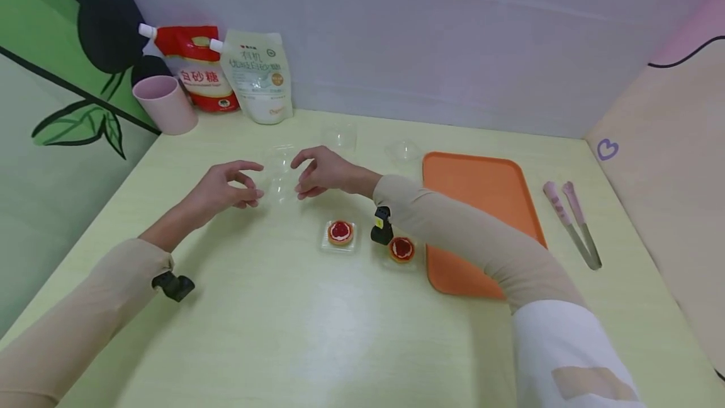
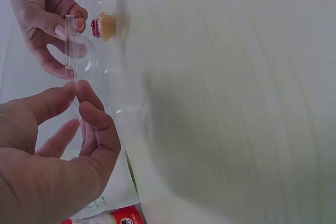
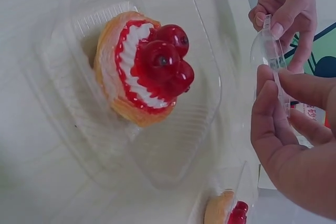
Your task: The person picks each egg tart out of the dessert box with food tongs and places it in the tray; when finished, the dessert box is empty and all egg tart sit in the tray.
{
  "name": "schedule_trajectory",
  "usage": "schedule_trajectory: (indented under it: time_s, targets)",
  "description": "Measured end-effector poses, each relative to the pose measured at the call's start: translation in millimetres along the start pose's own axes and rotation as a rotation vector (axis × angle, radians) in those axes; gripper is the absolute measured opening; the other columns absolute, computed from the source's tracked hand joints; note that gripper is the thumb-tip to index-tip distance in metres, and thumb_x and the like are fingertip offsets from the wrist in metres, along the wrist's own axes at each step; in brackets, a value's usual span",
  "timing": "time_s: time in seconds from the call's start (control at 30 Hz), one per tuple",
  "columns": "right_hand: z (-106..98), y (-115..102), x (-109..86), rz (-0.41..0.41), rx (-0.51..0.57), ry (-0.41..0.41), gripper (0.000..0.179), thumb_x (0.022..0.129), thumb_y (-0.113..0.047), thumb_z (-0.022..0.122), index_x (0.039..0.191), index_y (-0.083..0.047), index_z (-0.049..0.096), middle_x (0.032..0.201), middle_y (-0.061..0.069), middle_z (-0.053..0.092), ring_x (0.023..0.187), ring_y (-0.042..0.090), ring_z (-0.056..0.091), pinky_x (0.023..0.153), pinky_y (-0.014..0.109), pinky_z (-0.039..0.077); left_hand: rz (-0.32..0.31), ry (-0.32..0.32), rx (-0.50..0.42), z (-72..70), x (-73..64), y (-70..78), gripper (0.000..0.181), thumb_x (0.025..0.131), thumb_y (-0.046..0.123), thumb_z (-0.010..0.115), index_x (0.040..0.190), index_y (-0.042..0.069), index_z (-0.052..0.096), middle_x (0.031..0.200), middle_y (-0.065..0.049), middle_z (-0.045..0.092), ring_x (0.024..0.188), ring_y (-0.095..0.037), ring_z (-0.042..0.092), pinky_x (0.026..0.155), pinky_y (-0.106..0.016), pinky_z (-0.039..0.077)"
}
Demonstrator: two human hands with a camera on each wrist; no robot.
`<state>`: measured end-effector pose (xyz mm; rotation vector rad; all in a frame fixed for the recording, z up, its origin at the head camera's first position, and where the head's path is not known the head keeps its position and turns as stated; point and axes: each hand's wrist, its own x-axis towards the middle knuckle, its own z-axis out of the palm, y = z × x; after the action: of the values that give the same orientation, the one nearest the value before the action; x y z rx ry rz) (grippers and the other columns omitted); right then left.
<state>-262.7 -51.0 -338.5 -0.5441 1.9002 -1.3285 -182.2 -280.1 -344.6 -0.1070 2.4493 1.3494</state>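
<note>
Between my two hands is a clear plastic container (image 1: 279,175) with a domed part (image 2: 88,61), held over the table. My left hand (image 1: 223,187) pinches one end of its flat rim between thumb and fingers. At the opposite end, the thumb and fingers of my right hand (image 1: 325,172) pinch the same rim. Two small cherry-topped tarts (image 1: 340,232) (image 1: 401,249) sit in clear plastic trays below my right forearm. In the right wrist view, one tart (image 3: 147,69) looms large, with red glaze and white cream, and the other (image 3: 223,211) shows at the bottom edge.
Two more clear plastic domed pieces (image 1: 340,137) (image 1: 403,151) lie behind my right hand. An orange tray (image 1: 476,175) is partly covered by my right sleeve. Tongs (image 1: 578,225) lie at the right. A pink cup (image 1: 164,104) and two spouted pouches (image 1: 201,71) (image 1: 259,77) stand at the back left.
</note>
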Motion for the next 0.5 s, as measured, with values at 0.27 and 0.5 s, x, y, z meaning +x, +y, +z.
schedule_trajectory:
  time_s: [0.27,0.5]
  targets:
    - [9.6,2.6,8.5,0.065,-0.083,-0.020,0.048,0.090,0.006,0.067,0.135,0.003,0.051,0.084,0.010,0.059,0.068,0.017,0.069,0.087,0.043,0.058,-0.013,-0.020,0.074,1.0,0.6,-10.4,0.063,0.095,0.015,0.068,0.149,0.003,0.039,0.107,-0.014,0.054,0.080,-0.013,0.068,0.073,-0.023,0.056]
    - [15.5,2.4,12.7,0.088,-0.154,-0.035,0.044,0.088,0.007,0.068,0.130,0.004,0.054,0.079,0.008,0.057,0.067,0.016,0.068,0.079,0.035,0.060,-0.050,-0.037,0.129,1.7,3.3,-15.8,0.060,0.094,0.015,0.069,0.146,0.002,0.042,0.109,-0.017,0.050,0.079,-0.014,0.064,0.071,-0.022,0.053]
